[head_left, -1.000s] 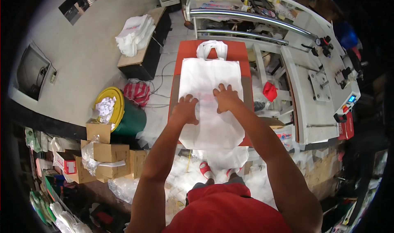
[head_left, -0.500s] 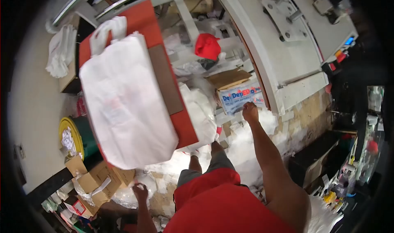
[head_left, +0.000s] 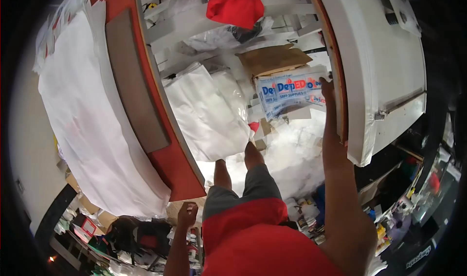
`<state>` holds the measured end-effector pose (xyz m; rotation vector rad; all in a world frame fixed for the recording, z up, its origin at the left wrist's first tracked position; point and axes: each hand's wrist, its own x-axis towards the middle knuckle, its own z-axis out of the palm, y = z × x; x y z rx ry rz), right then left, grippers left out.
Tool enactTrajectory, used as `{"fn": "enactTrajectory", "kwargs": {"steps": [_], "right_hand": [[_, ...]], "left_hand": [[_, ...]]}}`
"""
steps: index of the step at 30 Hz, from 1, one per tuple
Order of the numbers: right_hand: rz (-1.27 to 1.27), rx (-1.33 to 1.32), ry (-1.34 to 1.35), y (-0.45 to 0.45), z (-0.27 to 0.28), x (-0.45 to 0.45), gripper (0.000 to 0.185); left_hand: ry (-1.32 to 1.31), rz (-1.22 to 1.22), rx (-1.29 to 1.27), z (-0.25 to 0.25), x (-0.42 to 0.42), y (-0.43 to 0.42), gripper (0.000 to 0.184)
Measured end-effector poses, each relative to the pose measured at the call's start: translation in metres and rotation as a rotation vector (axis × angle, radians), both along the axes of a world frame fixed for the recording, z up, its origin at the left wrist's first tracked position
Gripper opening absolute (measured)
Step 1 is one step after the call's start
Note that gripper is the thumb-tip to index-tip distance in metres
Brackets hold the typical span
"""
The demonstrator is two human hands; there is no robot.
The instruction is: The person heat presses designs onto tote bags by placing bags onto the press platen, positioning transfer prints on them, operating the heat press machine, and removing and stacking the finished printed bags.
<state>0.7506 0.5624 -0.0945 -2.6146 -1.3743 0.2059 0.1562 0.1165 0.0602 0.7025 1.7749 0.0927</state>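
So the flat white fabric bags (head_left: 92, 120) are no longer being handled on the red rectangular board (head_left: 181, 181), work there apparently paused, while the blue-and-red printed plastic pack (head_left: 292, 87) is being reached by the right hand (head_left: 329, 92), grip too hidden to call, left hand (head_left: 187, 213) loosely curled around nothing.

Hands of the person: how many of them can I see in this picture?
2. The left hand is just below the red board in the picture; the right hand is at the right edge of the printed sheets.
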Motion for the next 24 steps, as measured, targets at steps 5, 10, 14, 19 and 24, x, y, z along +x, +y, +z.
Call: {"fn": "enactTrajectory", "kwargs": {"steps": [5,10,14,19,24], "right_hand": [[0.141,-0.058,-0.044,-0.008,0.023,-0.004,0.026],[0.462,-0.026,-0.245,-0.036,0.076,-0.049,0.010],[0.981,0.044,-0.149,-0.105,0.183,-0.121,0.004],[1.069,-0.310,0.707,-0.126,0.468,-0.257,0.014],[0.711,0.160,1.193,-0.098,0.490,-0.319,0.021]], "left_hand": [[0.047,-0.068,-0.032,0.013,0.011,0.030,0.030],[0.122,-0.102,-0.005,0.021,-0.017,0.016,0.029],[0.051,-0.280,0.211,0.025,-0.032,0.011,0.026],[-0.334,-0.540,0.176,0.194,-0.014,0.141,0.033],[-0.510,-0.254,0.478,0.275,-0.080,0.163,0.029]]}}
